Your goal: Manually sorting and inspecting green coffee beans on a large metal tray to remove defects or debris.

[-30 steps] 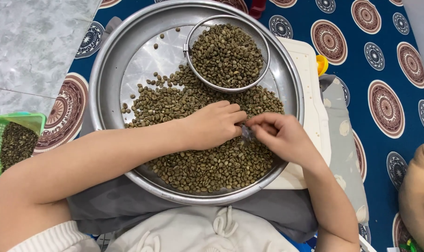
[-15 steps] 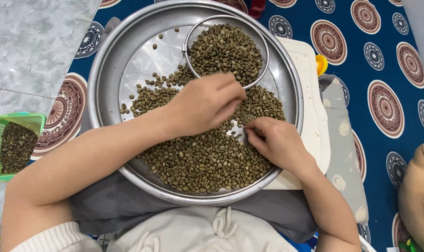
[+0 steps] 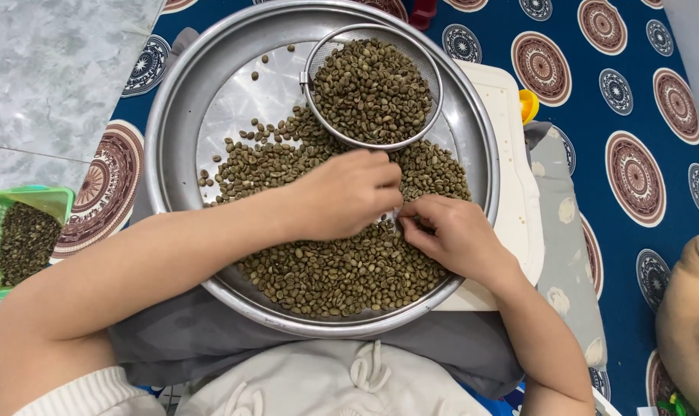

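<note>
We see a large round metal tray (image 3: 182, 115) filling the upper middle of the frame, resting on the person's lap over a grey cloth (image 3: 211, 339). A spread of greenish-brown coffee beans (image 3: 334, 270) covers the lower and middle part of the tray, with a few loose ones scattered toward its upper left. Our left hand (image 3: 346, 192) lies palm down on the beans at the centre of the frame, fingers curled in narrow toward the fingertips; we cannot tell whether it pinches a bean. Our right hand (image 3: 449, 231) sits just beside it, to the right, fingers bent and drawn close together on the beans, the tips of both hands almost meeting. In the upper part of the tray stands a round wire sieve (image 3: 434, 100), heaped with more beans. At the left edge of the frame a green plastic basket (image 3: 26, 196) holds darker beans and rests on the pale marble floor (image 3: 49, 69). Under the tray on the right a white board (image 3: 515, 192) shows, and beyond it a blue mat with round patterns (image 3: 634, 177).
</note>
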